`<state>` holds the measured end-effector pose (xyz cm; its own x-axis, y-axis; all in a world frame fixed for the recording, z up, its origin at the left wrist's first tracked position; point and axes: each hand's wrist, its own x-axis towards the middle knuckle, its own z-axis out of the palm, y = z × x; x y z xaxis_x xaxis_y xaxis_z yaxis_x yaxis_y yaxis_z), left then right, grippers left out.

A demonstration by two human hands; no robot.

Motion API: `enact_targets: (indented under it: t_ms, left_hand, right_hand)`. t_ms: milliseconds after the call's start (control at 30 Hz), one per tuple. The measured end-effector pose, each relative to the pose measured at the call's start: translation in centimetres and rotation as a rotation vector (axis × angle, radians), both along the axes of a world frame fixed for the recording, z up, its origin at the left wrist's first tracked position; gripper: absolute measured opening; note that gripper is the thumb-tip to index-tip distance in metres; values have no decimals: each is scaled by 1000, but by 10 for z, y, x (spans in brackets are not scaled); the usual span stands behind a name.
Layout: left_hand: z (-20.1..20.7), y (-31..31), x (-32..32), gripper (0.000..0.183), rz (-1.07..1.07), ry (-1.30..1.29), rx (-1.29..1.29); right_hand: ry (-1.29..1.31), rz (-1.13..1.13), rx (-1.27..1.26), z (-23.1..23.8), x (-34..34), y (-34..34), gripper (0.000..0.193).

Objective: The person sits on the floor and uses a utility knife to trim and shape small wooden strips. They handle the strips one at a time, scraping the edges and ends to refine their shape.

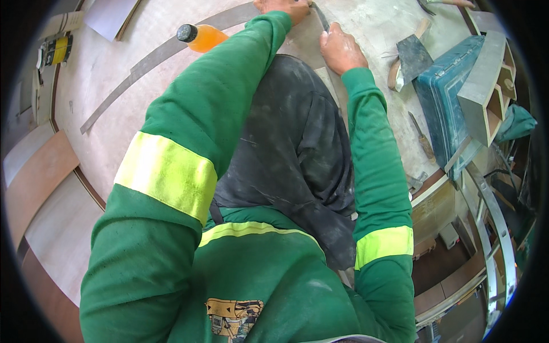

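At the top edge of the head view, my left hand (289,8) is closed, its fingertips cut off or hidden, beside the end of a thin dark grey bar (321,17). My right hand (343,50) is closed around the bar's near end, thumb along it. A long curved grey strip (150,62) lies on the pale work surface (143,108), running toward my left hand. An orange bottle with a black cap (207,39) lies next to my left forearm, over the strip. My dark-trousered leg (291,126) is between my arms.
On the right are a teal case (449,94), a grey compartmented box (486,94), a wooden-handled tool (423,140) and a dark flat plate (414,54). A metal ladder (494,246) stands past the surface's edge. At left is a curved brown panel (43,177).
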<state>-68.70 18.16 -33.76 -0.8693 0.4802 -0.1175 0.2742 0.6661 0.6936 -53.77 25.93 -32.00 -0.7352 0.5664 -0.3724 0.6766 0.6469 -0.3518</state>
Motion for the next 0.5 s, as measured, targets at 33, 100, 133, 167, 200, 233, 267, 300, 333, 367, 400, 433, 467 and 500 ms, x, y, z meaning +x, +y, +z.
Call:
enact_targets:
  t_ms: [33,100,133,167,200,233,267,300,333,367,400,433,467,500]
  left_hand:
    - [-1,-1,-4,41,0,0,-9]
    - [-1,-4,-9,42,-8,-1,-36]
    - [-1,-3,-8,42,-1,10,-37]
    - [0,-3,-6,42,6,22,-38]
    - [1,-3,-5,43,14,33,-39]
    - [4,-2,-6,44,2,16,-18]
    - [5,-1,-9,44,-10,-1,2]
    - [7,0,-10,45,-22,-19,23]
    - [7,0,-11,46,-17,-18,-7]
    - [9,1,-10,46,-15,-17,-36]
    - [11,2,-9,47,-13,-16,-65]
    - [13,2,-8,46,-15,-18,-61]
    - [15,2,-6,46,-16,-21,-54]
    - [17,4,-4,46,-17,-25,-47]
  right_hand:
    - [-19,3,-4,2,-2,0,43]
    - [18,-13,-15,0,0,1,44]
    - [36,-21,-22,-1,1,2,44]
    - [45,-24,-13,-1,0,4,44]
    - [54,-26,-4,-2,-2,5,44]
    - [62,-29,4,-3,-4,7,44]
    - [62,-30,1,-1,-4,7,44]
    - [62,-31,-4,0,-5,7,44]
    - [62,-32,-8,2,-6,7,44]
    - [64,-30,7,2,-7,6,44]
    - [65,-28,21,1,-7,5,43]
    - [65,-27,35,1,-8,5,43]
    - [74,-23,49,1,-8,7,42]
    - [82,-21,64,1,-8,9,42]
